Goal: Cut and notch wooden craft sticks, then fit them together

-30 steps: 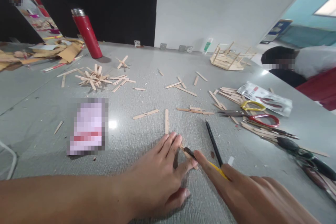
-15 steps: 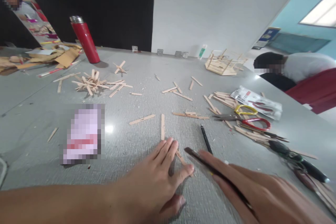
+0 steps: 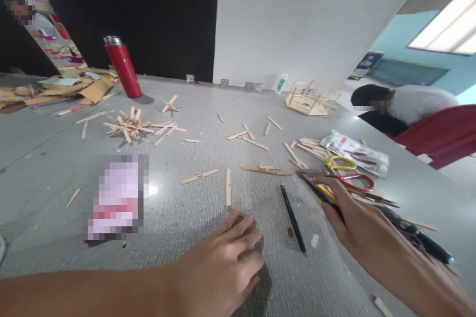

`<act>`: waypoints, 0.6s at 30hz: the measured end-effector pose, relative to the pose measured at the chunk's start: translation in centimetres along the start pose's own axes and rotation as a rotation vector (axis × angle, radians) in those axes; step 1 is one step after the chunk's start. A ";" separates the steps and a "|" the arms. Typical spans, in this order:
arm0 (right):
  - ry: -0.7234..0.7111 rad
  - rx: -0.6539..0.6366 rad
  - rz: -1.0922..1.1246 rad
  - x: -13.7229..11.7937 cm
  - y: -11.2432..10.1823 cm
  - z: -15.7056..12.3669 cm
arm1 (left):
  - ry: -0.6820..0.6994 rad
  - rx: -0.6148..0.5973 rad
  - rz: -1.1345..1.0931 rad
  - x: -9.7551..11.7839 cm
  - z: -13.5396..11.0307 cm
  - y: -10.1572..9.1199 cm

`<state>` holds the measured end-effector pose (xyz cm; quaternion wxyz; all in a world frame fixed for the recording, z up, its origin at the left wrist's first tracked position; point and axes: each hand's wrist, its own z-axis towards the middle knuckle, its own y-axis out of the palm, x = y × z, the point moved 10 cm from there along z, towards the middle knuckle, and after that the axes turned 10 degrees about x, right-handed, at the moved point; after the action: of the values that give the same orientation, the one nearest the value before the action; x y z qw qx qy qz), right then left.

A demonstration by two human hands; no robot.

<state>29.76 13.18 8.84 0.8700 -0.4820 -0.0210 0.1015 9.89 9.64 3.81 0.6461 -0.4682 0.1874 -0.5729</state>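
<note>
Counter point(image 3: 211, 153): grey, textured, with a glare spot point(image 3: 152, 189) left of centre. Behind it, two adjoining upright panels: black panel point(image 3: 148, 15), left; white panel point(image 3: 297, 15), right. Small metal brackets point(image 3: 224, 82) along their base. Turquoise wall point(image 3: 394, 34), far right. Window point(image 3: 449, 25), bright, upper right.

The person's left hand point(image 3: 232, 260), at six o'clock, is bare, with slender fingers point(image 3: 242, 228); the left forearm point(image 3: 92, 294), toward eight, is bare. At four, the right hand point(image 3: 355, 215) and right forearm point(image 3: 412, 268) are bare too.
</note>
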 end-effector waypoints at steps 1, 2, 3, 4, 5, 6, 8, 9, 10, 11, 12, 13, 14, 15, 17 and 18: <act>-0.005 -0.028 -0.004 0.3 0.7 -0.1 | 0.015 0.011 0.014 0.2 0.1 -0.2; -0.003 -0.041 -0.007 0.5 1.2 -0.2 | 0.032 0.020 0.039 0.3 0.1 -0.4; 0.001 -0.044 -0.009 0.6 1.7 -0.3 | 0.048 0.027 0.072 0.5 0.1 -0.5; 0.004 -0.038 -0.011 0.5 2.1 -0.5 | 0.062 0.037 0.107 0.6 0.1 -0.6; 0.001 -0.033 -0.006 0.2 2.5 -0.7 | 0.072 0.054 0.142 0.7 0.1 -0.8; -0.007 -0.036 0.005 -0.3 2.9 -0.9 | 0.076 0.075 0.174 0.8 0.1 -0.9; -0.033 -0.051 0.027 -1.6 3.7 -1.1 | 0.089 0.119 0.218 1.0 0.0 -1.1; -0.047 -0.057 0.032 -2.3 3.9 -1.2 | 0.098 0.139 0.234 1.1 -0.1 -1.1; -0.059 -0.055 0.030 -2.9 4.0 -1.1 | 0.110 0.153 0.243 1.2 -0.1 -1.1; -0.068 -0.048 0.022 -3.4 3.9 -1.0 | 0.126 0.157 0.243 1.3 -0.2 -1.0; -0.074 -0.037 0.009 -3.5 3.6 -0.8 | 0.146 0.156 0.235 1.5 -0.2 -0.9; -0.074 -0.023 -0.012 -3.3 3.2 -0.5 | 0.159 0.153 0.226 1.6 -0.2 -0.9; -0.064 -0.001 -0.044 -2.7 2.5 -0.2 | 0.170 0.150 0.217 1.7 -0.1 -0.9; -0.049 0.017 -0.084 -1.7 1.8 0.1 | 0.177 0.149 0.213 1.8 -0.1 -0.9; 0.000 0.058 -0.206 1.1 -0.1 0.7 | 0.180 0.174 0.223 2.0 0.0 -1.2; 0.011 0.036 -0.264 2.7 -0.7 0.8 | 0.181 0.199 0.232 2.1 -0.1 -1.5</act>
<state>32.37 14.06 9.69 0.8845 -0.4597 -0.0778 -0.0164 9.57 7.86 5.63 0.7314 -0.3238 0.2399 -0.5502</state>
